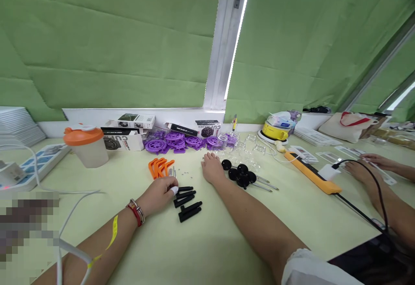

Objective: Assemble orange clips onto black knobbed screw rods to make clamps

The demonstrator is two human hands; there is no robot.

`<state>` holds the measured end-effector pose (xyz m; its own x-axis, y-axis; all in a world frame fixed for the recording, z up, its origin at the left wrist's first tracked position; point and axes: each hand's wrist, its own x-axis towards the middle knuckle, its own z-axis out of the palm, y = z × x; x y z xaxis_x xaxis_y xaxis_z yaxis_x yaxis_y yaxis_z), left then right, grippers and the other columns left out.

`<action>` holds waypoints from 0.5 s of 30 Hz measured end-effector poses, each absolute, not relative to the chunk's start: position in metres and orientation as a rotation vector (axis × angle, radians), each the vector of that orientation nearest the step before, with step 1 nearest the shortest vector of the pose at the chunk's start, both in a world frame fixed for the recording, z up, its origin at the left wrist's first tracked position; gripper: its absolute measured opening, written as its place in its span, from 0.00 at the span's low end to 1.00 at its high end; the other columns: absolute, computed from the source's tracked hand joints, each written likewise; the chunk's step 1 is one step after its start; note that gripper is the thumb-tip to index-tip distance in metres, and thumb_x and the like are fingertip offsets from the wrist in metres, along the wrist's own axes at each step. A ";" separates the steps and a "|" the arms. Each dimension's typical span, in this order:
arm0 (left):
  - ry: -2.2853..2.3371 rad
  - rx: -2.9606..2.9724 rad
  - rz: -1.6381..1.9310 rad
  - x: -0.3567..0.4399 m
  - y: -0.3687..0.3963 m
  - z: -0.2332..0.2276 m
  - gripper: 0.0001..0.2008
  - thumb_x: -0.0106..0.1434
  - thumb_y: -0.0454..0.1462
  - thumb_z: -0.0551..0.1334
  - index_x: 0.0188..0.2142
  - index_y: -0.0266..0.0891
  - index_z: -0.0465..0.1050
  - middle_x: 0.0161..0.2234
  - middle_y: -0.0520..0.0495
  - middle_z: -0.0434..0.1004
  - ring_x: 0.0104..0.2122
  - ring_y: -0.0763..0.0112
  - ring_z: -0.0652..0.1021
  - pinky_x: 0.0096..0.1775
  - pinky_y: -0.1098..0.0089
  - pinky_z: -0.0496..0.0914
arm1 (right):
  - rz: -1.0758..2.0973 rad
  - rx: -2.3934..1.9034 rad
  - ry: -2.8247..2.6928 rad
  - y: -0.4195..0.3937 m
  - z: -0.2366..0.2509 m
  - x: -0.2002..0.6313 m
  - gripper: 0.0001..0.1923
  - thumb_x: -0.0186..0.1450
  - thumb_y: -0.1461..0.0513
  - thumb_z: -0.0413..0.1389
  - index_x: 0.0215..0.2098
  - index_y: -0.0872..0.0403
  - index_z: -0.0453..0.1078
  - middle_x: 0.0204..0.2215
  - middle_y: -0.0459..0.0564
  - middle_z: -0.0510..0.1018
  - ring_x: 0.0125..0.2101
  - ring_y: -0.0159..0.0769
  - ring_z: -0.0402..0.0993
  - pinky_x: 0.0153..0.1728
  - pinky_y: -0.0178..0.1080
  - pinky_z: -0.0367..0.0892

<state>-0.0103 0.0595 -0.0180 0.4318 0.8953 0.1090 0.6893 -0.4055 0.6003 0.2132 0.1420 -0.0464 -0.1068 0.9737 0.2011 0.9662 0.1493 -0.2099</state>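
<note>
My left hand [162,193] is on the table with its fingers pinched together. Thin silver pins [174,172] show just beyond its fingertips; whatever lies between the fingers is hidden. Several black plastic tubes [190,211] lie beside and below that hand, and orange brackets [159,167] lie just behind it. My right hand [212,168] rests palm down, its fingers stretched toward the purple wheel-shaped parts [175,140]. To its right is a cluster of black round discs [242,172], with silver rods [262,185] pointing away to the right.
Clear plastic cups [251,157] stand behind the discs. Cup holder boxes [125,140] and an orange-lidded jug [92,149] are at the back left. A white power strip [40,168] lies left, an orange one [313,175] right. Another person's hands [366,172] work at far right.
</note>
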 end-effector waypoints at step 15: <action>1.323 2.204 0.592 -0.011 0.061 -0.020 0.08 0.58 0.37 0.51 0.29 0.40 0.67 0.26 0.52 0.70 0.27 0.70 0.69 0.31 0.69 0.62 | 0.117 -1.891 -2.122 0.142 -0.046 0.214 0.26 0.69 0.58 0.40 0.62 0.62 0.55 0.62 0.58 0.56 0.62 0.48 0.47 0.60 0.50 0.44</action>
